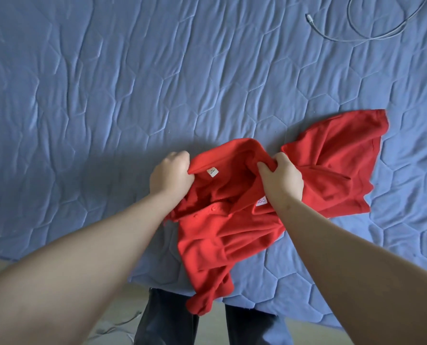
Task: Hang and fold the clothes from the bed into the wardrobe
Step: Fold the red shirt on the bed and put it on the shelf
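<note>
Hands, left hand (171, 174) and right hand (280, 179), grip the bunched red polo shirt (232, 220) at its collar; spread it flat on the bed (132, 95) before folding.

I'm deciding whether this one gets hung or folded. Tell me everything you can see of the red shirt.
The red polo shirt is soft, knit-looking fabric with a collar, buttoned placket, small white neck label and a half-hidden white chest patch. It lies crumpled on the blue quilted bedspread, one part spread rightward, one end drooping over the bed's edge. The left hand and right hand each grip bunched fabric by the collar.
</note>
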The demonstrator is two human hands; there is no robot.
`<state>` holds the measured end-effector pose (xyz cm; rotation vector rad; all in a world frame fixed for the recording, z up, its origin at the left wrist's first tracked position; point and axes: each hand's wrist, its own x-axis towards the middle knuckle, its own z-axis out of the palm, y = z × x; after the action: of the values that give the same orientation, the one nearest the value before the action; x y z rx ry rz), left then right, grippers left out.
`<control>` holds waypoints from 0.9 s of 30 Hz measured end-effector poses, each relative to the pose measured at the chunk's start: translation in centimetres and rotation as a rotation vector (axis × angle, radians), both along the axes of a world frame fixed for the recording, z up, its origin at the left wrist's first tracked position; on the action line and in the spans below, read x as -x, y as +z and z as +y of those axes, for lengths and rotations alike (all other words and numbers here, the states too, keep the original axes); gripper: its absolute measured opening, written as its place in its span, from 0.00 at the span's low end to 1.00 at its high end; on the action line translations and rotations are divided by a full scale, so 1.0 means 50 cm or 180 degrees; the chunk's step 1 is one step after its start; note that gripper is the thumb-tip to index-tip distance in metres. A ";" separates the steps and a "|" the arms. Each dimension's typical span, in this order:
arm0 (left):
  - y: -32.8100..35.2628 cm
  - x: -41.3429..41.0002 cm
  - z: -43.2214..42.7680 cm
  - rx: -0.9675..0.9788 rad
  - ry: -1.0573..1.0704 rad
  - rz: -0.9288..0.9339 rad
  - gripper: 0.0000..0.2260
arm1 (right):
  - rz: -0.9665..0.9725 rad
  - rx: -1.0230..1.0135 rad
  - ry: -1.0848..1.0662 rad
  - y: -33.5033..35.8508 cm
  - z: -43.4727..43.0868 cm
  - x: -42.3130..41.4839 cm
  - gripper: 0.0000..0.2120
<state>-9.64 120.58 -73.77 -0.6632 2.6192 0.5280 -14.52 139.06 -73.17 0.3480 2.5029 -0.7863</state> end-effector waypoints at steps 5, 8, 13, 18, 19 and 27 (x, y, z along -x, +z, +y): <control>0.108 0.010 -0.036 0.0233 0.0135 0.0159 0.12 | 0.0252 0.0049 -0.0262 0.107 -0.009 0.012 0.05; 0.182 0.017 -0.064 0.0476 0.0026 0.0097 0.09 | 0.0390 0.0079 -0.0504 0.191 -0.005 0.017 0.03; 0.318 0.031 -0.092 0.0105 -0.0108 0.0257 0.06 | 0.0280 -0.0186 -0.0145 0.332 0.002 -0.020 0.22; 0.450 0.034 -0.086 -0.0093 -0.0150 0.0549 0.08 | 0.0288 0.0051 -0.0012 0.449 -0.012 -0.070 0.14; 0.476 0.030 -0.085 -0.0103 -0.0172 0.0613 0.08 | 0.0325 0.0073 -0.0088 0.473 -0.012 -0.079 0.11; 0.679 -0.023 -0.048 0.0050 0.0301 0.1285 0.13 | 0.1156 0.0961 -0.1431 0.658 0.023 -0.120 0.22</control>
<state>-8.49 118.20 -39.81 -0.7547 2.9777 0.7371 -8.53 140.20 -40.25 0.7287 2.6041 -1.5033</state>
